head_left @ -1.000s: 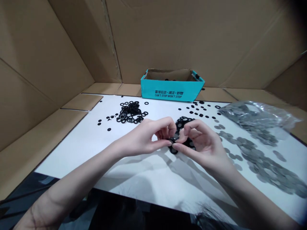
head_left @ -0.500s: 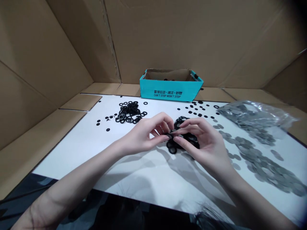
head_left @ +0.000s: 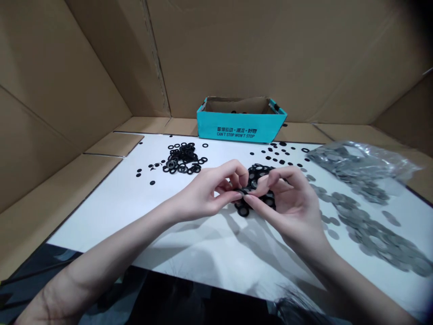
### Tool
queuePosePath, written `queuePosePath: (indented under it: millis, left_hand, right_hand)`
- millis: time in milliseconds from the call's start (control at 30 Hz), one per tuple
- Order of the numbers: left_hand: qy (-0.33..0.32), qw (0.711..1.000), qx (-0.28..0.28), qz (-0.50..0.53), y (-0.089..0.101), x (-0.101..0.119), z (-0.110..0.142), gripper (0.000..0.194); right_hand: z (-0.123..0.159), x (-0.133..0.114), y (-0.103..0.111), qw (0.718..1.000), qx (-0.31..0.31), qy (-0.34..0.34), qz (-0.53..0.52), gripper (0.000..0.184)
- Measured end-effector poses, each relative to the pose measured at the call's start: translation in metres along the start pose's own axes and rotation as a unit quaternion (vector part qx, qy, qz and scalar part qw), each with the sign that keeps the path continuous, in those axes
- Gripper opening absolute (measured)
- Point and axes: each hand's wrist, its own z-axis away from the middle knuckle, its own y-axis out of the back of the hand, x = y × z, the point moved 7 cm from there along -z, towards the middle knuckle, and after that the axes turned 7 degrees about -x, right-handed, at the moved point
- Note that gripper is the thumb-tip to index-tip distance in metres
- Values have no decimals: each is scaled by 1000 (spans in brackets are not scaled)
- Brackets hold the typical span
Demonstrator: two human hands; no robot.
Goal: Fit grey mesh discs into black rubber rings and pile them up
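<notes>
Between the fingertips of both hands is one small black ring (head_left: 242, 191), seen nearly edge-on. My left hand (head_left: 223, 187) pinches its left side with thumb and forefinger. My right hand (head_left: 287, 194) presses the opposite side between thumb and forefinger, its other fingers curled. Behind and just below the hands lies a pile of black rings with pale discs in their centres (head_left: 257, 170), partly hidden by my fingers. One such filled ring (head_left: 243, 211) sits at the pile's near edge. Whether the held ring has a disc in it is hard to make out.
A heap of black rings (head_left: 184, 155) lies left of my hands. Small black discs (head_left: 282, 161) are scattered behind. Translucent grey discs (head_left: 375, 234) spread along the right, by a clear plastic bag (head_left: 358, 162). A turquoise box (head_left: 240, 126) stands at the back, before cardboard walls (head_left: 270, 54).
My right forefinger has bent more and drawn in towards the thumb at the ring. More of the pile behind shows between my hands. The left hand has barely shifted.
</notes>
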Motion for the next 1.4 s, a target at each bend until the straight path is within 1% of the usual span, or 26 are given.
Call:
queuePosePath:
  millis: [133, 233, 367, 467, 600, 667, 767, 833, 900, 1067, 1233, 1333, 1400]
  left_hand:
    - [26, 999, 8, 26, 4, -8, 0, 20]
    - [30, 999, 15, 16, 6, -10, -1, 24]
    - [13, 1000, 16, 3, 6, -7, -1, 19]
    - [14, 1000, 26, 8, 6, -7, -2, 19]
    - [18, 999, 35, 14, 5, -6, -3, 17]
    - [20, 1000, 23, 5, 3, -5, -3, 14]
    - [27, 999, -12, -28, 0, -3, -2, 13]
    - [35, 998, -29, -51, 0, -3, -1, 13]
    - [40, 997, -33, -65, 1, -3, 0, 14]
    - [41, 997, -27, -53, 3, -5, 0, 20]
    - [18, 999, -4, -40, 3, -4, -1, 16]
    - [11, 999, 16, -37, 2, -2, -1, 13]
    - [21, 999, 19, -37, 2, -2, 0, 12]
  right_hand:
    - [-3, 4, 0, 998, -19, -17, 61, 27]
    - [-5, 6, 1, 995, -27, -19, 92, 26]
    - [-5, 6, 2, 994, -32, -24, 98, 24]
    - [-4, 8, 1, 994, -39, -39, 98, 21]
    - [-3, 10, 1, 996, -36, -55, 60, 23]
    - [-3, 10, 0, 998, -30, -52, 24, 26]
    - [-3, 10, -2, 999, -22, -46, -15, 31]
    - [-3, 11, -2, 999, -17, -48, -17, 33]
    - [-3, 12, -2, 998, -22, -52, 6, 32]
    - [-3, 13, -1, 993, -57, -56, 84, 26]
    - [-5, 7, 2, 992, -40, -37, 114, 23]
    - [-6, 6, 2, 994, -36, -38, 96, 21]
    - [-6, 6, 0, 996, -34, -42, 64, 23]
